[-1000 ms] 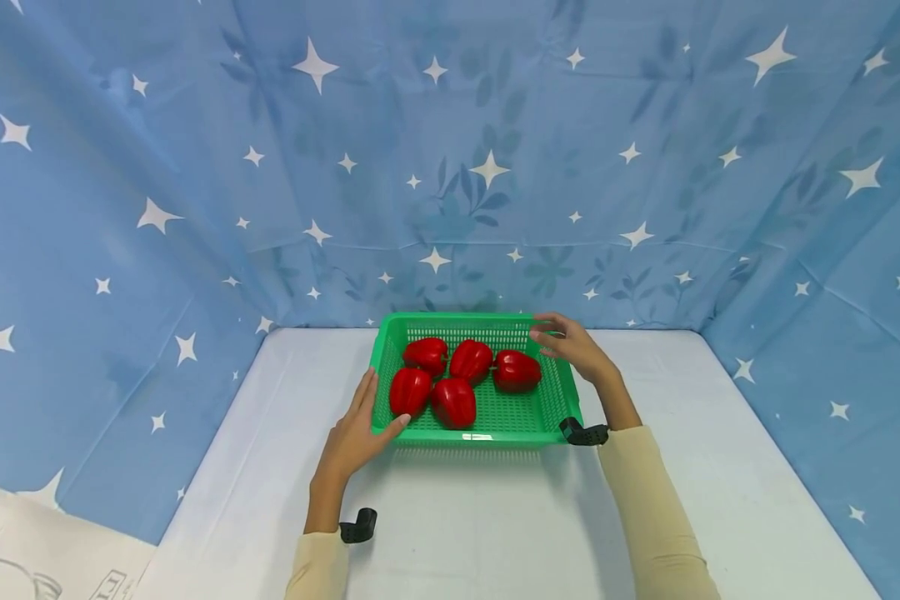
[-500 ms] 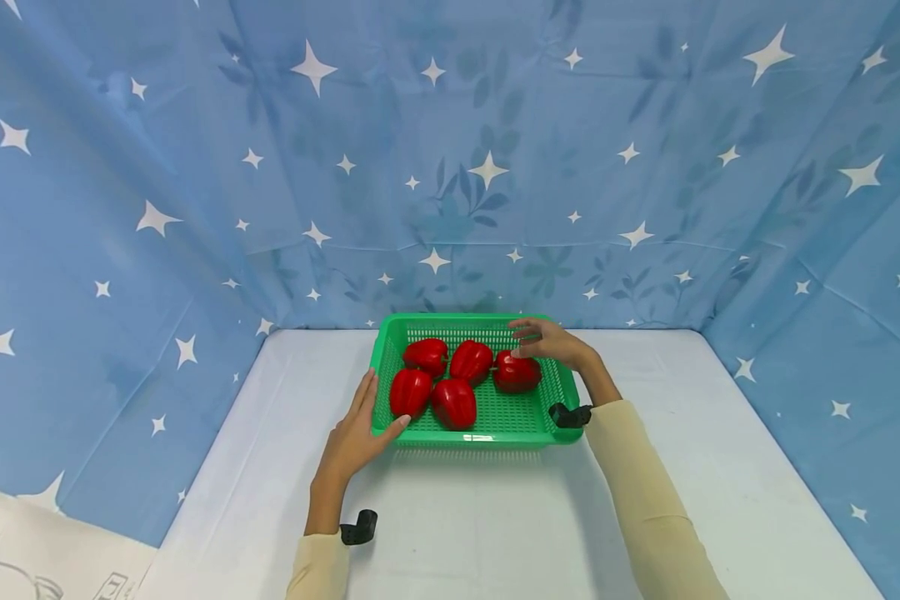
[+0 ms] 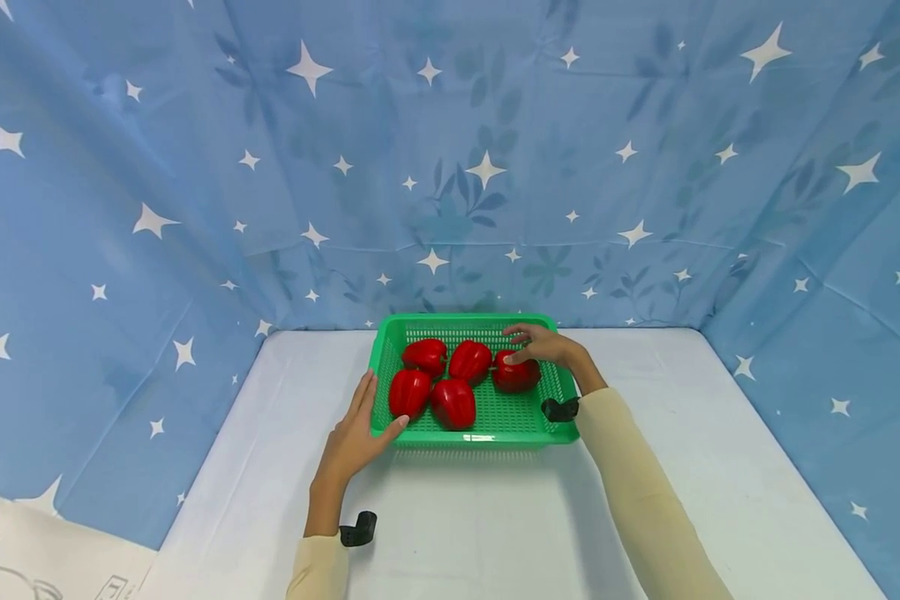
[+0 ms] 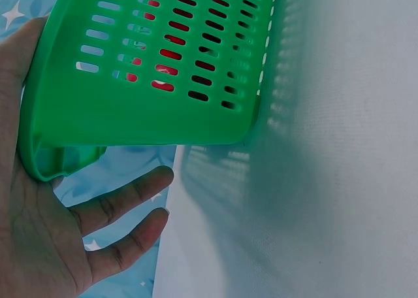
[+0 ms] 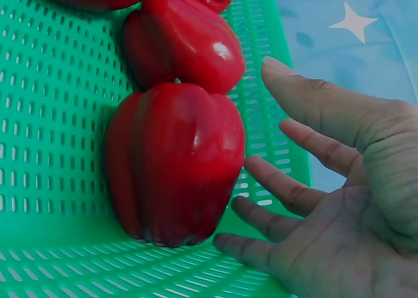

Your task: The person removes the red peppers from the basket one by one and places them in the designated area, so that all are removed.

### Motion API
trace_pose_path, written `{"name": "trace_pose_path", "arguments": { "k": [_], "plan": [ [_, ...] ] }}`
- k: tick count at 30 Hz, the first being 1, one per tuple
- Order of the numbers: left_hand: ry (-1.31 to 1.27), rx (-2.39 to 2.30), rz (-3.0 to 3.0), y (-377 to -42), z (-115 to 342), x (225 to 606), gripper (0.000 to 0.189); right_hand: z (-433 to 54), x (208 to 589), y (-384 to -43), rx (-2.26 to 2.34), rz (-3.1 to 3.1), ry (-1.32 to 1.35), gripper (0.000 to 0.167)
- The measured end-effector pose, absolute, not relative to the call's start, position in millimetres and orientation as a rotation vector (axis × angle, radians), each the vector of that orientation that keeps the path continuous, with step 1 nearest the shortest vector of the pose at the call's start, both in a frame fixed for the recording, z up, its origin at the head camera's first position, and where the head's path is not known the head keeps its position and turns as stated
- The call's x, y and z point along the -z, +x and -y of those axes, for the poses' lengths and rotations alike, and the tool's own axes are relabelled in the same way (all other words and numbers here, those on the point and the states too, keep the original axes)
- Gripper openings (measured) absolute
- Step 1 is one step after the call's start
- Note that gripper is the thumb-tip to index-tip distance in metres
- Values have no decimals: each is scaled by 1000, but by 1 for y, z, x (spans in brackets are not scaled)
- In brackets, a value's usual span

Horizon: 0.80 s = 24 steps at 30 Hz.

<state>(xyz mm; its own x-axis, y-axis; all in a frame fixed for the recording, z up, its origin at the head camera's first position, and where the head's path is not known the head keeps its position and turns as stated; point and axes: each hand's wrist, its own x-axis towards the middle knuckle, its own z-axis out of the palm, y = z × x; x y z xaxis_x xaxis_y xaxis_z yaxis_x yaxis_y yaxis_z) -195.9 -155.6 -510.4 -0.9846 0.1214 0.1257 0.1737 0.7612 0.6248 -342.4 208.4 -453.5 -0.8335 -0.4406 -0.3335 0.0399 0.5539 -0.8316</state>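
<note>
Right hand point(image 3: 543, 344) shifted inward, spread at rightmost pepper point(image 3: 520, 380), room in front, left hand point(image 3: 351, 437) spread on basket rim point(image 3: 465, 318)

Inside the rectangular green plastic basket point(image 3: 435, 439), passable right of centre at near edge; blocked leftward by lobed red bell peppers point(image 3: 453, 404).

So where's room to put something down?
Bare: the white tabletop between both beige sleeves, in front of the rectangular green plastic basket; also basket floor before the rightmost shiny red bell pepper. Crowded: the basket's left and middle, with four other peppers, and back right, by the right hand.
</note>
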Motion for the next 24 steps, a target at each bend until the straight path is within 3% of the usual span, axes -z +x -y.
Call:
{"name": "trace_pose_path", "arguments": {
  "k": [11,24],
  "plan": [
    [-237,1014,2886,-196,157,512,95,-203,455,-344,1068,-2232,-324,80],
    [-237,1033,2876,-197,156,511,95,-197,458,-346,897,-2268,-247,81]
  ]
}}
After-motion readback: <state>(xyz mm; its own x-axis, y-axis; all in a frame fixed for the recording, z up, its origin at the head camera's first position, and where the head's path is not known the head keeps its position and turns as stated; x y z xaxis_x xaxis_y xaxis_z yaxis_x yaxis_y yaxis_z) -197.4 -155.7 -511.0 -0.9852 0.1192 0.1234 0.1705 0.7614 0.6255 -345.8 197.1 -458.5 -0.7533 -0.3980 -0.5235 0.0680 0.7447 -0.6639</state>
